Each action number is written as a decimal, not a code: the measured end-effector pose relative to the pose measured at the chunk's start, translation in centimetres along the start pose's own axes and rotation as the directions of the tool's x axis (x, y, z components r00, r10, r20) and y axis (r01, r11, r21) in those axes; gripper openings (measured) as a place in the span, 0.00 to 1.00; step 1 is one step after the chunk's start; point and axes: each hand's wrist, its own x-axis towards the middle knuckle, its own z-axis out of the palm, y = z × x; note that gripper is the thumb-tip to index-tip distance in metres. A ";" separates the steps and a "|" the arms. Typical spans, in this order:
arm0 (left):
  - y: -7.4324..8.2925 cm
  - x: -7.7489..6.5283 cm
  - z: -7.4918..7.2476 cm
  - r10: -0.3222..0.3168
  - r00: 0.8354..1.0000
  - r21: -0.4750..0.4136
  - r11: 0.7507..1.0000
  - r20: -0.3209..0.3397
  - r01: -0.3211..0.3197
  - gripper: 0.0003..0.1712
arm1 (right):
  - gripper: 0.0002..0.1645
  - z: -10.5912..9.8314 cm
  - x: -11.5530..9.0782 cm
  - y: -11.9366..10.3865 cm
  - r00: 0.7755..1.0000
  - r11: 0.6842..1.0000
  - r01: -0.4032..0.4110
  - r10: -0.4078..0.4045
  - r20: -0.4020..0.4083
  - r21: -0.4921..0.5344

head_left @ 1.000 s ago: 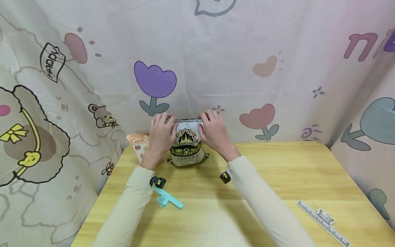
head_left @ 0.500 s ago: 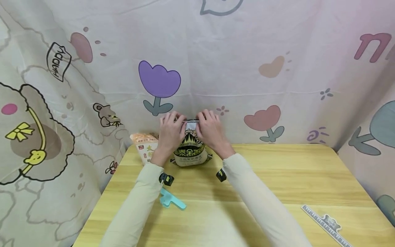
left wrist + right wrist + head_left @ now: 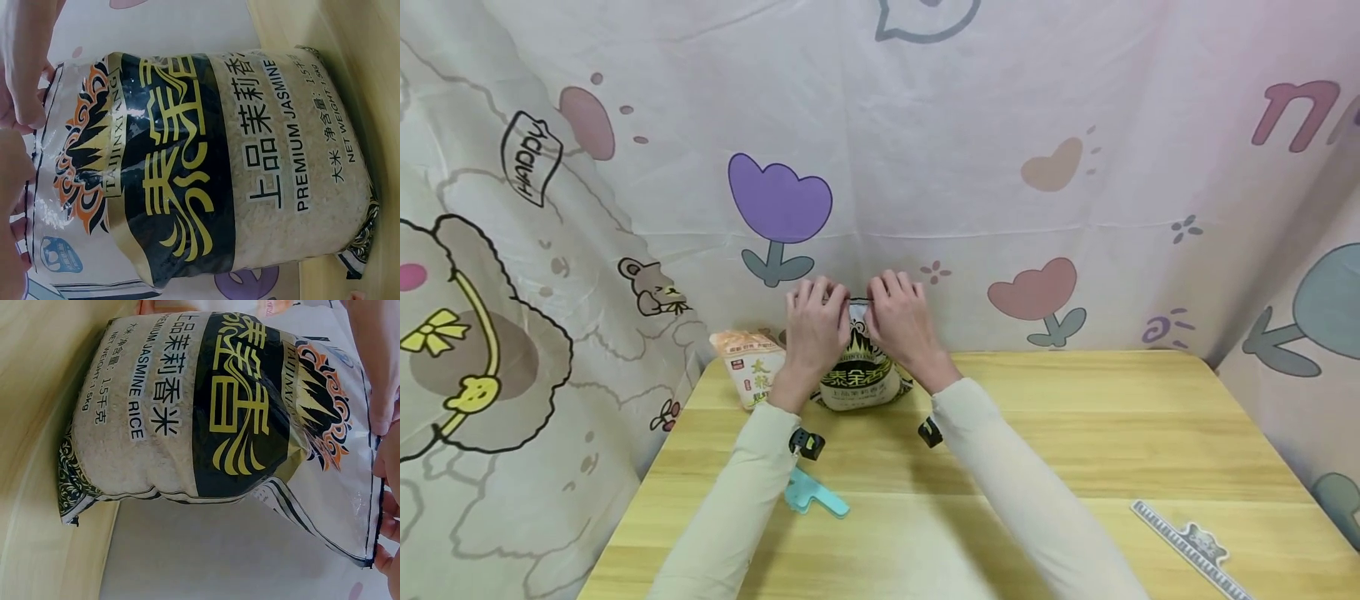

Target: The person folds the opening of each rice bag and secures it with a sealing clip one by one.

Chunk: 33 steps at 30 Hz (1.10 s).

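Note:
A bag of jasmine rice (image 3: 859,393) stands upright on the table against the back cloth. Its clear lower part shows the grains. My left hand (image 3: 815,329) pinches the flat top edge on one side, thumb in front and fingers behind. On the other side my right hand (image 3: 901,325) pinches the same edge, close beside the left. In the left wrist view the rice bag (image 3: 181,156) fills most of the picture, its top seam between thumbs and fingers. The right wrist view shows the bag (image 3: 237,419) with a creased side and one top corner beyond the fingers.
A smaller orange-and-white package (image 3: 747,367) leans left of the rice bag, partly behind my left wrist. A turquoise bag clip (image 3: 817,493) lies near my left forearm. A grey-and-white ruler-like clip (image 3: 1191,546) lies at the front right. A printed cloth (image 3: 925,150) hangs behind the table (image 3: 1060,433).
My hands have come closer together along the bag's top edge, so less of it shows between them. Both still pinch it. The bag stays in place; the head view shifts slightly.

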 end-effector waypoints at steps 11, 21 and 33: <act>0.5 -0.4 -0.2 -0.029 1.000 0.019 0.999 -0.003 0.029 0.05 | 0.05 0.0 -0.3 -0.4 1.000 1.000 -0.011 0.012 -0.009 0.026; 1.4 -0.7 -0.7 -0.060 0.998 0.000 0.998 0.013 0.060 0.04 | 0.04 -0.9 -1.1 -0.8 0.999 0.995 -0.040 0.038 0.022 0.087; 2.7 -1.1 -1.3 0.012 0.999 -0.096 0.995 0.034 -0.009 0.03 | 0.03 -1.7 -2.5 -0.4 0.998 0.993 -0.041 0.036 0.043 0.107</act>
